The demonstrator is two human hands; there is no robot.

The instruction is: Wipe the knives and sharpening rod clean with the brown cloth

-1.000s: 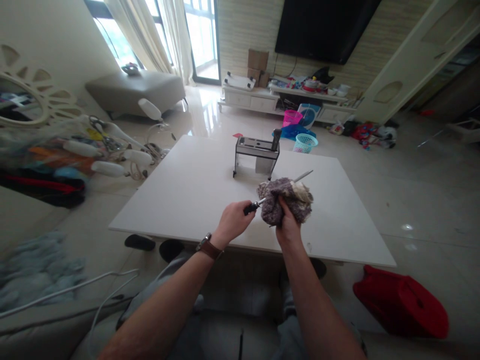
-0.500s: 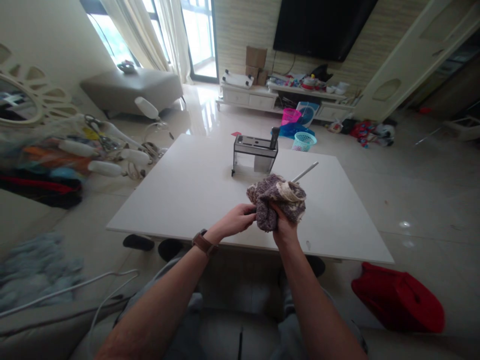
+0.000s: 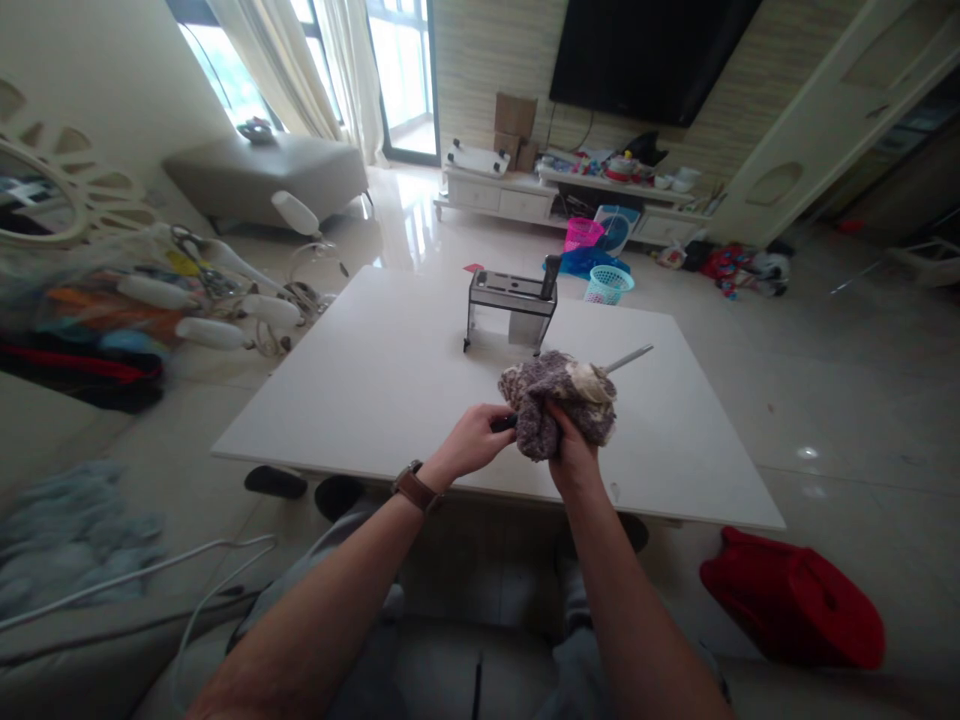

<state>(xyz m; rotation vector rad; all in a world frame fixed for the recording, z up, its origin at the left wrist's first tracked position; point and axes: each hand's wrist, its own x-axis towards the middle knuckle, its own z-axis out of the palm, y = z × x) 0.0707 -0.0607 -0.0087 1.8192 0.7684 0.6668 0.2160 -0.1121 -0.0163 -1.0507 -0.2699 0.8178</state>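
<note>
My left hand is closed round the black handle of a tool. A thin grey metal blade or rod sticks out past the far right side of the cloth, apparently part of the same tool; its middle is covered. A fluffy brown and cream cloth is bunched about it above the table. My right hand grips this cloth from below, thumb on top, other fingers mostly hidden. Beyond the hands, a knife block stands upright on the table, with one black-handled knife in its right end.
The white table spreads out in front of me, its near edge under my forearms. Past its far side stand a pink basket and a light-green basket. A red bag-like item lies at lower right, and a lamp with white shades is on the left.
The blade or rod end has shifted right and lower, lying flatter. Cloth and both hands have moved slightly right; more of the black handle shows at my left hand.
</note>
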